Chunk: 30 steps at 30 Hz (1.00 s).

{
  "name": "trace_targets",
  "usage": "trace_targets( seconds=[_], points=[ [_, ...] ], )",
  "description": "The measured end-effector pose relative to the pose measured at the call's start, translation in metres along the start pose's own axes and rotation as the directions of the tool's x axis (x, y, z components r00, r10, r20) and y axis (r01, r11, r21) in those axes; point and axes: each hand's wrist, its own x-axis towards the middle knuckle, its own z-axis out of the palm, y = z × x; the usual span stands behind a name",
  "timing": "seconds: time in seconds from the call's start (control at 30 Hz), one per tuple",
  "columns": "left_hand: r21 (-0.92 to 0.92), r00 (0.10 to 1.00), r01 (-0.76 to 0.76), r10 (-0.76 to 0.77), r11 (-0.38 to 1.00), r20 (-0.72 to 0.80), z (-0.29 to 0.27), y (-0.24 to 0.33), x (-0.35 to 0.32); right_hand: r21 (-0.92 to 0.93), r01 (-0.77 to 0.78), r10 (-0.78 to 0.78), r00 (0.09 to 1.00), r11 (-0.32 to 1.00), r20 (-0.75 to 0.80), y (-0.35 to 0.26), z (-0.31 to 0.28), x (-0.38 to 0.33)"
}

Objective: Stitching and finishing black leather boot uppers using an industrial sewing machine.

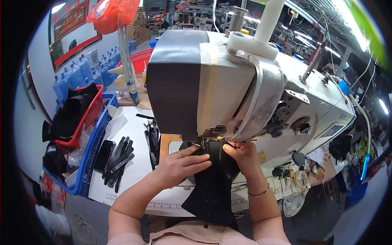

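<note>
1. Two bare hands are on the work! Take the needle area as the clock's centre: the black piece (pixel 212 183) lies at six, upper end under the head of the sewing machine (pixel 228 73), lower end hanging over the near edge of the table (pixel 167 204).

2. Left hand (pixel 181 164) at eight: fingers stretched out, index parted from the rest, tips resting on the black piece, thumb out of sight.

3. Right hand (pixel 244 157) at nearly four: thumb down on the piece by its right edge, other fingers curled partly from view, so whether they clamp it from below I cannot tell.

4. The step, as I judge it, is lining up or guiding a seam. The next move would call for an even feed toward twelve, cloth flat, fingertips (that left index sits awfully close to the metalwork) clear of the needle.

5. Over to the containers! Between eight and nine, a blue basket (pixel 87 173) carries clear plastic wrap (pixel 83 143), a black item at its far-left end and, toward nine-thirty, a red basket (pixel 98 104) heaped with black pieces (pixel 75 112).

6. Out at eleven, a red plastic bag (pixel 112 16) hangs high, contents hidden; below it, another red basket (pixel 143 57) is partly blocked by the machine. At four, a clear bag (pixel 293 205) hangs by the table, its contents too unclear to name.
</note>
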Motion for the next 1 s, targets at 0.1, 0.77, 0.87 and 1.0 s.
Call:
trace_targets(
  seconds=[0.1, 0.77, 0.87, 1.0],
  points=[
    [-0.047, 0.999, 0.038, -0.04, 0.998, -0.033, 0.001, -0.006, 0.003, -0.002, 0.068, -0.068, 0.998, 0.998, 0.017, -0.017, 0.002, 0.003],
    [-0.041, 0.993, -0.002, -0.003, 0.999, -0.118, 0.011, -0.006, -0.002, -0.979, -0.089, -0.905, 0.374, 0.184, -0.204, 0.026, -0.071, -0.064],
    [-0.01, 0.993, -0.021, 0.02, 1.0, -0.12, 0.011, -0.008, -0.001, -0.652, 0.422, -0.693, 0.684, 0.63, -0.227, 0.027, -0.019, -0.059],
    [-0.154, 0.998, -0.011, 0.001, 0.988, -0.064, 0.006, -0.014, 0.002, 0.226, -0.135, 0.132, 0.991, 0.965, 0.028, 0.021, 0.002, -0.041]
  ],
)
